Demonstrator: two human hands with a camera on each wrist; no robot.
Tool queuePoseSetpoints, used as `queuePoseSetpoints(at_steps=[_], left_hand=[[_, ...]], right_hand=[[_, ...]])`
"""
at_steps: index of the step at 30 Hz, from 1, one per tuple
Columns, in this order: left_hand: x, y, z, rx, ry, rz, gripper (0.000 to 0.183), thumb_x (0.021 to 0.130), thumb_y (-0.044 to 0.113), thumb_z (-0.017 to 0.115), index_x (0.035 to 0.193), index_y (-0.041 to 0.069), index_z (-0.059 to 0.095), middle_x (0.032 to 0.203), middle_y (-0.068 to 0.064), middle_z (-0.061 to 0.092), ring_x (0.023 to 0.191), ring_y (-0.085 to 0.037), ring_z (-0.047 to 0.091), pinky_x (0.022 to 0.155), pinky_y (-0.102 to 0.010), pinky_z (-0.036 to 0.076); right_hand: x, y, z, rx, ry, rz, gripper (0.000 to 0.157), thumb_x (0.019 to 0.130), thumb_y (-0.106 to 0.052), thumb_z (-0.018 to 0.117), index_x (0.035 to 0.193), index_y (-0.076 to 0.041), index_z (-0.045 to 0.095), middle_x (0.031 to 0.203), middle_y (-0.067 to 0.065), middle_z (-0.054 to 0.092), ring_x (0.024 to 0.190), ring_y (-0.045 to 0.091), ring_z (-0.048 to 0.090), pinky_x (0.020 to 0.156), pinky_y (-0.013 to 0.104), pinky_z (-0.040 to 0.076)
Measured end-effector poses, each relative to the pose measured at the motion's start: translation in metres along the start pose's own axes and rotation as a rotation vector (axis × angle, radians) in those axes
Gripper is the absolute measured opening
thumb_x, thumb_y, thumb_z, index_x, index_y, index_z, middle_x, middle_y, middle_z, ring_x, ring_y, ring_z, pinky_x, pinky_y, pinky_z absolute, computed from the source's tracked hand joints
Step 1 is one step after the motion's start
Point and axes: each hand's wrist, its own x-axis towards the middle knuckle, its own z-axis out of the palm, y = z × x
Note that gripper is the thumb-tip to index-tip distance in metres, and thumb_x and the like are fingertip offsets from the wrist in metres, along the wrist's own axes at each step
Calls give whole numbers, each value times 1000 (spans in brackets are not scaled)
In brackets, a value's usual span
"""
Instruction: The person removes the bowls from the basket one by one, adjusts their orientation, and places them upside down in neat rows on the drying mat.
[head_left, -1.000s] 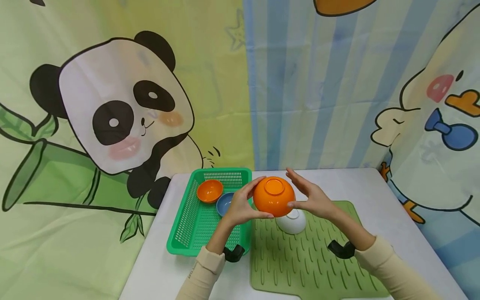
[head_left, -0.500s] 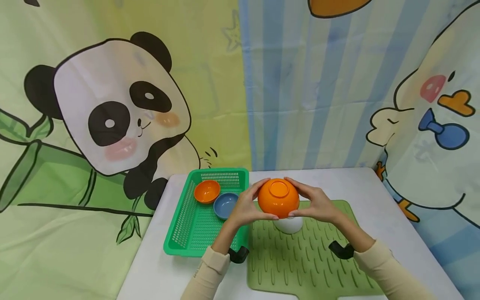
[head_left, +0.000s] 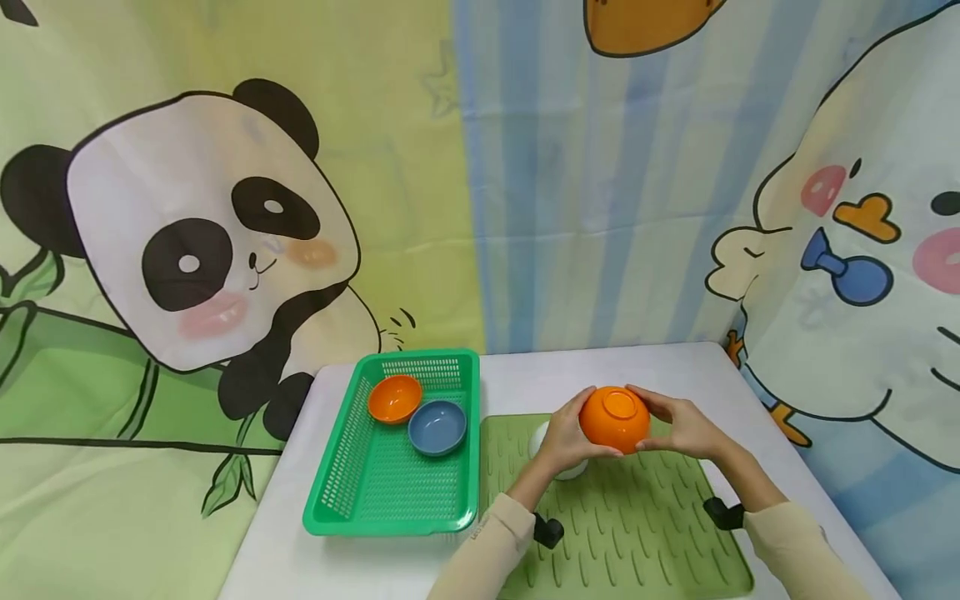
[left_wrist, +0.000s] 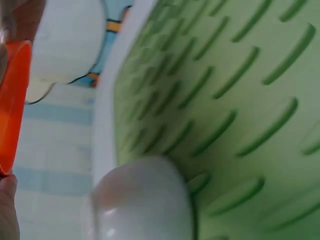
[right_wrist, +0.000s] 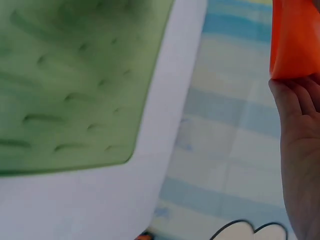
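Observation:
Both hands hold an orange bowl upside down above the green ridged mat, its foot ring facing up. My left hand grips its left side, and my right hand grips the right side. In the left wrist view the bowl's edge shows at the far left. The right wrist view has its orange wall at the upper right with fingers against it. Behind my left hand a white bowl lies upside down on the mat, partly hidden in the head view.
Left of the mat stands a green plastic basket. Inside it another orange bowl and a blue bowl sit upright, side by side. The white table ends at a cartoon-printed curtain.
My right hand has closed onto the orange bowl's right side. Both hands have carried the bowl rightward, past the white bowl. The head view has also turned a little right.

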Motion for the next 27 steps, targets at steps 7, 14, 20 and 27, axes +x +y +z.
queuePoseSetpoints(at_steps=[7, 14, 20, 27], left_hand=[[11, -11, 43, 61, -153, -141, 102, 57, 38, 87, 140, 10, 33, 130, 0, 49, 113, -9, 50, 92, -22, 42], [17, -16, 69, 232, -293, -209, 104, 58, 33, 88, 139, -1, 32, 133, -10, 47, 118, -15, 47, 98, -23, 37], [13, -17, 81, 251, -333, -261, 102, 57, 28, 89, 138, -1, 33, 135, -9, 44, 119, -15, 46, 98, -23, 36], [15, -18, 91, 229, -347, -276, 104, 60, 27, 87, 140, -3, 28, 140, -14, 38, 124, -18, 42, 101, -25, 34]], right_hand=[[-22, 75, 16, 66, -6, 112, 87, 70, -16, 81, 139, 7, 33, 138, 25, 38, 122, 42, 39, 93, 49, 37], [-40, 113, 38, 106, 47, 180, 87, 69, -21, 81, 137, 7, 35, 136, 27, 38, 122, 43, 38, 94, 47, 37], [-50, 123, 50, 89, 63, 201, 88, 68, -18, 81, 136, 11, 33, 135, 31, 37, 122, 46, 36, 94, 47, 37], [-56, 127, 51, 137, 70, 237, 89, 70, -13, 80, 138, 11, 28, 139, 31, 31, 125, 45, 32, 96, 48, 33]])
